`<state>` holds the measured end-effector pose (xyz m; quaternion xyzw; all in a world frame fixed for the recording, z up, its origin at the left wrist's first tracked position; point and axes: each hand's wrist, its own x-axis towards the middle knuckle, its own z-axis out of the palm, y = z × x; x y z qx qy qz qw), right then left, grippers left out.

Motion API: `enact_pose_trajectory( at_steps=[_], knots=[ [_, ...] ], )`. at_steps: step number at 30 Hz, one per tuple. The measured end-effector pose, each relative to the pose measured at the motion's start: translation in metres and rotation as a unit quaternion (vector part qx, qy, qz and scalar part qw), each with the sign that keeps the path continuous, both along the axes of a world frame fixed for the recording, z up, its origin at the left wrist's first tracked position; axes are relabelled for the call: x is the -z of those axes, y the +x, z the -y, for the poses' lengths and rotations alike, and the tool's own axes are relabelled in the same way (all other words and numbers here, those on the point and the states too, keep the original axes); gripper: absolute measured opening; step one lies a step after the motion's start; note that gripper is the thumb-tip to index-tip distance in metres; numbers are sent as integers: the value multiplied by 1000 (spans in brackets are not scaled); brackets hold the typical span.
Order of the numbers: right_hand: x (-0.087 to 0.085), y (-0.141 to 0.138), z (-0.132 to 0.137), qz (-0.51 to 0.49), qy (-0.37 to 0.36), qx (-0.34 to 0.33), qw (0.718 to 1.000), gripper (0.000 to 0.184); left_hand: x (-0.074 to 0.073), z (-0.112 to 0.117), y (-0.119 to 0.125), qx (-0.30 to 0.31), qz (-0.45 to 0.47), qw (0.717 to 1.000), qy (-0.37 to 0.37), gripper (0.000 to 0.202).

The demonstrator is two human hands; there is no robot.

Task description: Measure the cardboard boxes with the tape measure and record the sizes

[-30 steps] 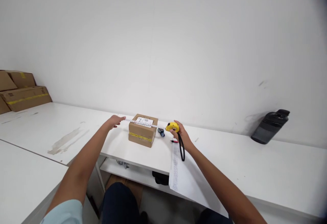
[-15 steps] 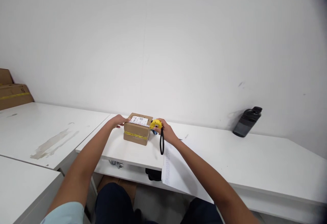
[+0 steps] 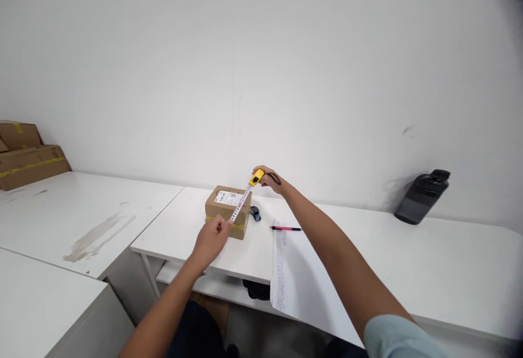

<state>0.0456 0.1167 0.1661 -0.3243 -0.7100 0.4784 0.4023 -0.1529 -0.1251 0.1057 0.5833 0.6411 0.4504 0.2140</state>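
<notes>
A small cardboard box point(image 3: 216, 208) with a white label point(image 3: 227, 198) on top and yellow tape around it sits on the white table. In my right hand point(image 3: 267, 179) is a yellow tape measure point(image 3: 256, 176), its black strap looped over the hand, above the box's far right corner. The white blade point(image 3: 241, 204) runs slantwise from the case toward me, along the box's right side. My left hand point(image 3: 215, 234) is closed on the blade's free end, in front of the box's near face.
Right of the box lie a small dark object point(image 3: 255, 213), a red and black pen point(image 3: 286, 228) and a printed paper sheet point(image 3: 302, 271) overhanging the table's front edge. A dark bottle point(image 3: 423, 197) leans against the wall. Cardboard boxes point(image 3: 32, 164) are stacked far left.
The tape lay across the box's top from left to right; now it slants from back to front along the right side. My left hand came nearer, my right moved up and back.
</notes>
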Motion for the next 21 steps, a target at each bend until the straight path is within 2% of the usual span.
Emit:
enact_pose_trajectory(
  at_steps=[2,3,6,8,11,13,15,17,21],
  knots=[
    [1,-17,-20,25,-17,0,1000,36,11,-16,15,-68,-57,996,30,39],
    [2,-23,-28,38,-25,1,999,34,17,-24,19,-76,-47,995,32,40],
    [6,-34,-47,72,-39,-1,997,30,31,-44,22,-81,55,995,27,44],
    [11,-41,-56,88,-40,-12,995,30,38,-52,23,-106,91,990,10,47],
    [21,-56,-63,104,-37,-42,993,32,41,-61,29,-180,51,982,9,42],
    [27,-66,-65,109,-30,-66,991,36,40,-70,35,-263,-20,962,78,36],
    [31,-73,-68,112,-19,-82,990,37,40,-82,39,-332,-72,929,148,40],
    [34,-77,-69,115,-4,-85,990,33,41,-93,41,-356,-79,916,165,39],
    [36,-75,-69,122,34,-71,989,29,44,-99,33,-344,-67,927,136,30]
  ],
)
